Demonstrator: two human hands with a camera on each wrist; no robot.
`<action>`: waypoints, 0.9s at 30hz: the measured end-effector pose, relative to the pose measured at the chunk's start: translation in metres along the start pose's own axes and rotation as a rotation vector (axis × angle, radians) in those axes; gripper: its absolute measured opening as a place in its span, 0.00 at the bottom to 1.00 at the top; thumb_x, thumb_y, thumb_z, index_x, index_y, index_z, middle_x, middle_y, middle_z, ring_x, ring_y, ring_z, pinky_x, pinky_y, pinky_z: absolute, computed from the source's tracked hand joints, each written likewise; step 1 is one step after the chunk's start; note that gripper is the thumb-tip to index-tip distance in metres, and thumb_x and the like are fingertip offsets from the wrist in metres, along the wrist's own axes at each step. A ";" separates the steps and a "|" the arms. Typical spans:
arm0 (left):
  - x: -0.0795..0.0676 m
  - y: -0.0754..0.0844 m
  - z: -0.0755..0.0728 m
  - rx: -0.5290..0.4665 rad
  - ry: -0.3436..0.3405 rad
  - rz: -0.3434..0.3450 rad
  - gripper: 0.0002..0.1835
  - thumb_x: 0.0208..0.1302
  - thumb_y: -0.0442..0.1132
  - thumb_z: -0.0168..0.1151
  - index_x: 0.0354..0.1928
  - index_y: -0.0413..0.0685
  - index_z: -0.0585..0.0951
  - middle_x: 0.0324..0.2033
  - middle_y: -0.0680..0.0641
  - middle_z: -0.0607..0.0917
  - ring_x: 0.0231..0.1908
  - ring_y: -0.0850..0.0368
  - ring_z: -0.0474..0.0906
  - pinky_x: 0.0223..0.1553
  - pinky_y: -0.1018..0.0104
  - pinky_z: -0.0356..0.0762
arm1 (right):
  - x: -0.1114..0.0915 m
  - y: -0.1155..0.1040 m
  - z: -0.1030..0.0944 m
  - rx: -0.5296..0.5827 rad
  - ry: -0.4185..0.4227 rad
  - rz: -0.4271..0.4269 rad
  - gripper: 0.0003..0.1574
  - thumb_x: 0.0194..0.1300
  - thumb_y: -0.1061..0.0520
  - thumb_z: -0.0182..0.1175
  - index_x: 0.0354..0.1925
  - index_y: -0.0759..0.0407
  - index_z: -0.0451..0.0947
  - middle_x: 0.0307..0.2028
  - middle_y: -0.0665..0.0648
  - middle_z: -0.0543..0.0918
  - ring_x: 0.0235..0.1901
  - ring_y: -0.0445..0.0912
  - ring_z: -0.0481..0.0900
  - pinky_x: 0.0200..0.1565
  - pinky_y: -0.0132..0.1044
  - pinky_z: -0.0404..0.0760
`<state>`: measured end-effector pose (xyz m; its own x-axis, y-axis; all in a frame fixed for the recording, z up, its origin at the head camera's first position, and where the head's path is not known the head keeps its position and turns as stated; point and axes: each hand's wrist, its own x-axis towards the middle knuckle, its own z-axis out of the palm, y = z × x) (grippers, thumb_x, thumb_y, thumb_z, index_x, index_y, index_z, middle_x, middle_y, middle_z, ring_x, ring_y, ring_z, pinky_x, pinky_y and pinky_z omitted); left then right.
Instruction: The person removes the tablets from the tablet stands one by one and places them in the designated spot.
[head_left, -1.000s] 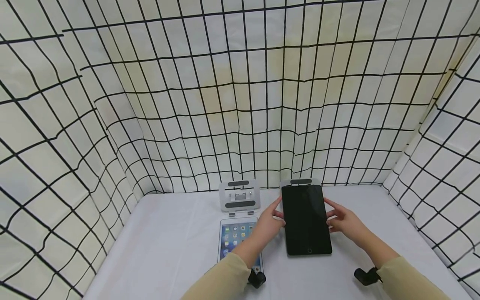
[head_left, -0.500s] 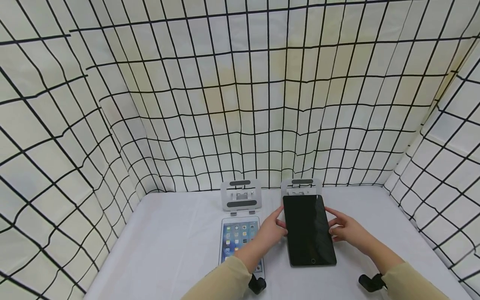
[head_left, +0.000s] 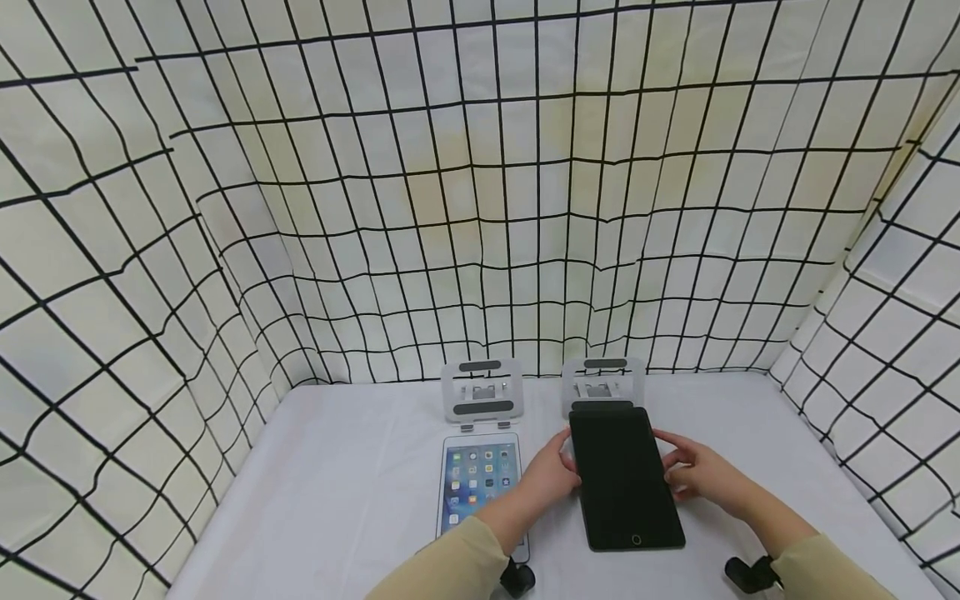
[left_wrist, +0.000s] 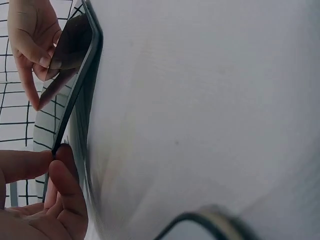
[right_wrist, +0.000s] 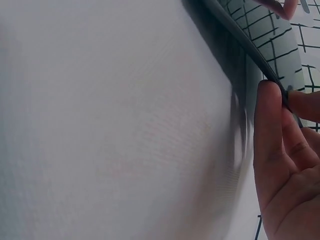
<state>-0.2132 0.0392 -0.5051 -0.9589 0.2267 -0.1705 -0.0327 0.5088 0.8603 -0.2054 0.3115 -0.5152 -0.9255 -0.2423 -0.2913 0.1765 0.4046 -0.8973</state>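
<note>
A black tablet (head_left: 628,479) with a dark screen is held between both hands in front of the right-hand stand. My left hand (head_left: 551,472) pinches its left edge; in the left wrist view the thumb and fingers (left_wrist: 65,182) meet on the thin rim. At the opposite edge my right hand (head_left: 697,471) pinches the tablet, with fingers (right_wrist: 270,105) behind it and the thumb on the screen side. The tablet leans, and its shadow falls on the white cloth below. Behind its top edge stands a grey tablet stand (head_left: 603,379), its lower part hidden.
A second grey stand (head_left: 482,387) stands to the left. Before it lies a white tablet (head_left: 476,475) with its lit home screen, partly covered by my left forearm. White walls with a black grid (head_left: 540,208) enclose the white-covered table (head_left: 337,483).
Both hands have drawn the black tablet toward me and slightly right, away from the right-hand stand. More of that stand shows now, including its dark pads.
</note>
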 end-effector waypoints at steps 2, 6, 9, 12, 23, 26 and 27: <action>-0.001 0.001 0.000 0.006 -0.014 -0.001 0.43 0.47 0.24 0.64 0.67 0.52 0.62 0.23 0.52 0.76 0.23 0.59 0.72 0.24 0.67 0.70 | 0.000 0.001 0.000 -0.005 -0.006 0.005 0.45 0.58 0.65 0.53 0.71 0.54 0.48 0.41 0.60 0.77 0.34 0.52 0.78 0.35 0.44 0.80; -0.003 0.002 0.001 0.013 -0.047 -0.012 0.42 0.48 0.25 0.63 0.67 0.52 0.62 0.21 0.51 0.76 0.20 0.57 0.73 0.21 0.66 0.70 | -0.002 0.004 -0.001 -0.001 -0.029 0.016 0.45 0.58 0.66 0.51 0.71 0.56 0.48 0.40 0.61 0.77 0.32 0.52 0.78 0.34 0.44 0.80; -0.004 0.003 0.001 0.024 -0.073 -0.020 0.42 0.48 0.26 0.62 0.68 0.50 0.61 0.20 0.50 0.78 0.18 0.57 0.73 0.20 0.65 0.69 | -0.002 0.006 -0.001 0.002 -0.047 0.018 0.45 0.57 0.66 0.52 0.71 0.58 0.47 0.39 0.61 0.75 0.29 0.51 0.78 0.33 0.44 0.79; -0.006 0.004 0.002 0.048 -0.093 -0.020 0.42 0.48 0.27 0.62 0.68 0.47 0.59 0.18 0.50 0.78 0.18 0.57 0.73 0.21 0.65 0.69 | -0.003 0.007 -0.001 0.001 -0.053 0.021 0.46 0.56 0.67 0.53 0.70 0.58 0.48 0.39 0.61 0.73 0.26 0.51 0.77 0.31 0.44 0.79; -0.008 0.005 0.000 0.084 -0.161 -0.036 0.40 0.49 0.28 0.61 0.67 0.38 0.59 0.16 0.50 0.80 0.17 0.57 0.76 0.20 0.66 0.71 | -0.005 0.004 0.001 -0.044 -0.070 0.025 0.46 0.54 0.67 0.52 0.70 0.61 0.48 0.38 0.60 0.74 0.26 0.48 0.76 0.29 0.43 0.79; -0.007 0.005 -0.001 0.081 -0.179 -0.046 0.40 0.49 0.28 0.61 0.67 0.39 0.59 0.16 0.48 0.80 0.16 0.56 0.76 0.20 0.65 0.71 | -0.006 0.004 0.001 -0.037 -0.079 0.026 0.47 0.53 0.68 0.52 0.70 0.63 0.48 0.38 0.61 0.73 0.26 0.48 0.76 0.28 0.43 0.79; -0.007 0.005 -0.001 0.079 -0.185 -0.052 0.40 0.49 0.28 0.61 0.67 0.39 0.59 0.16 0.48 0.80 0.16 0.55 0.76 0.20 0.65 0.71 | -0.006 0.004 0.002 -0.033 -0.079 0.031 0.47 0.53 0.68 0.52 0.70 0.63 0.48 0.38 0.61 0.73 0.26 0.48 0.75 0.28 0.44 0.79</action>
<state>-0.2073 0.0390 -0.4995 -0.8882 0.3435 -0.3051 -0.0515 0.5853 0.8091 -0.1991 0.3131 -0.5176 -0.8901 -0.2978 -0.3450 0.1921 0.4412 -0.8766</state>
